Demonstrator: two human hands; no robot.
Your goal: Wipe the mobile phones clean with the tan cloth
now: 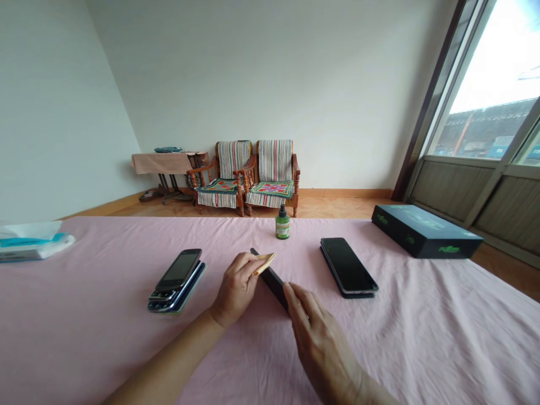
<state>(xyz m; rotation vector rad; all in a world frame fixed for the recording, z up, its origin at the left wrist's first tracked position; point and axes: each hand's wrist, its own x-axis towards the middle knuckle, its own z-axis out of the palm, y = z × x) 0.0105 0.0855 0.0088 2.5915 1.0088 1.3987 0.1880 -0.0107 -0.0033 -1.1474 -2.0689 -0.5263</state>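
My left hand [237, 288] pinches a small folded yellow cloth [265, 263] against the far end of a flat dark object, seen edge-on, that looks like a phone [273, 283]. The near end of this dark phone is gripped by my right hand [318, 332], fingers closed along its side. It is tilted up on its edge above the pink tablecloth; its faces are hidden from me. To the left lies a stack of phones [177, 279], the top one with a grey screen. On the right, a large black phone [349, 265] rests on another flat dark device.
A green spray bottle [282, 224] with a black cap stands beyond my hands. At the right sits a black box [426, 230] with green lettering; at the far left, a tissue pack [36, 242]. Two wooden chairs [270, 177] and a small covered table [164, 163] stand by the wall.
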